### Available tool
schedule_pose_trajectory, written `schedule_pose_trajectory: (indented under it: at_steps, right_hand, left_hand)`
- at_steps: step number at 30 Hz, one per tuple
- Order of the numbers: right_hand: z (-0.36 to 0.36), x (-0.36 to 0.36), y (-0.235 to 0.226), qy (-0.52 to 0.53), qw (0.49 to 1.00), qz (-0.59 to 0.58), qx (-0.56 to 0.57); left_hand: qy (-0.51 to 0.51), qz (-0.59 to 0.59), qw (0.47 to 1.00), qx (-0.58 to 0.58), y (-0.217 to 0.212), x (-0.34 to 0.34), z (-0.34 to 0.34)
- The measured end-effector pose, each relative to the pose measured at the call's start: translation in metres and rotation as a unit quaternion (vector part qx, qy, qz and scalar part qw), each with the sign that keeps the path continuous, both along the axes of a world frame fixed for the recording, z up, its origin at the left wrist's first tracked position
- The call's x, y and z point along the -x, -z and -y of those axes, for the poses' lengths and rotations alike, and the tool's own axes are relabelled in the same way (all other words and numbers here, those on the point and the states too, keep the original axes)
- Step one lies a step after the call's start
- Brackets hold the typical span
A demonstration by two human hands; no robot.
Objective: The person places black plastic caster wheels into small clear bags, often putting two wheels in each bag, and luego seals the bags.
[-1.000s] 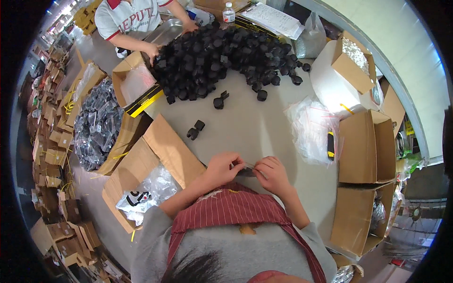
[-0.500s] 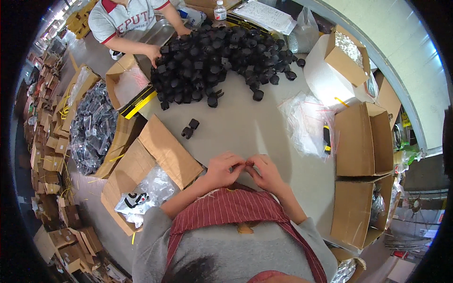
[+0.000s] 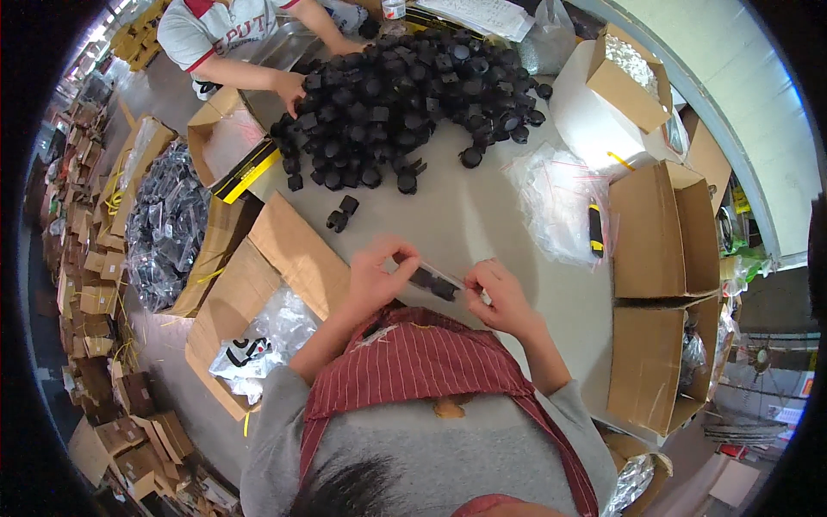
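Observation:
Between my two hands, near the table's front edge, a small clear plastic bag (image 3: 441, 285) with dark pieces inside is stretched out. My left hand (image 3: 379, 274), slightly blurred, pinches its left end. The fingers of my right hand (image 3: 502, 297) are closed on the right end, where something whitish shows. Beyond my left hand lie a couple of loose black plastic parts (image 3: 343, 214). A large heap of similar black parts (image 3: 379, 112) covers the far side of the table.
Across the table a person's hands (image 3: 290, 89) touch the heap. Flat clear bags (image 3: 551, 202) and a yellow-black cutter (image 3: 595, 231) lie at right, beside open cartons (image 3: 650, 241). At left stand an open carton (image 3: 220, 345) with plastic bags and another box full of bagged parts (image 3: 168, 228).
My hands were close together at the fingertips and have moved apart. The clear bag with dark pieces now shows between them. The far person's hands have shifted slightly at the heap.

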State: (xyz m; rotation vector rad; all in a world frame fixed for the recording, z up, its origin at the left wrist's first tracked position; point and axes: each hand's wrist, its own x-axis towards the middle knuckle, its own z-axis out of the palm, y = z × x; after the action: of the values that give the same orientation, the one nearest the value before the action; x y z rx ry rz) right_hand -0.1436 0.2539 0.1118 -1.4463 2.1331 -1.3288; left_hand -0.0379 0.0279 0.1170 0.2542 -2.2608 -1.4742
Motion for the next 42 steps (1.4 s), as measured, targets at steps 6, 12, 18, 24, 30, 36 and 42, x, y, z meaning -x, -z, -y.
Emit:
schedule_pose_trajectory:
  at_steps: [6,12,18,24,30,36,42]
  right_hand:
    - [-0.021,-0.003,0.009,0.059,0.997,0.041,0.003]
    - [-0.035,0.004,-0.002,0.117,0.992,0.051,0.014]
    - [-0.045,0.014,0.008,0.169,0.976,0.118,0.074]
    - [-0.009,0.011,0.03,0.139,0.885,0.331,0.297]
    - [0.016,-0.004,0.059,-0.021,0.829,0.53,0.178]
    - [0.016,0.001,0.06,0.149,0.791,0.564,0.182]
    - [-0.043,0.019,0.028,0.369,0.728,0.506,0.277]
  left_hand:
    - [0.023,-0.011,0.999,-0.034,-0.015,0.008,-0.007]
    - [0.037,-0.027,0.993,-0.109,-0.009,0.014,-0.015]
    - [0.079,0.005,0.983,-0.166,-0.018,0.02,-0.017]
    - [0.156,0.045,0.898,-0.41,-0.027,0.023,-0.024]
    - [0.13,0.012,0.833,-0.538,-0.02,0.052,-0.008]
    - [-0.068,-0.058,0.987,-0.131,0.04,0.063,0.077]
    - [-0.187,0.239,0.88,0.366,0.13,0.016,0.151]
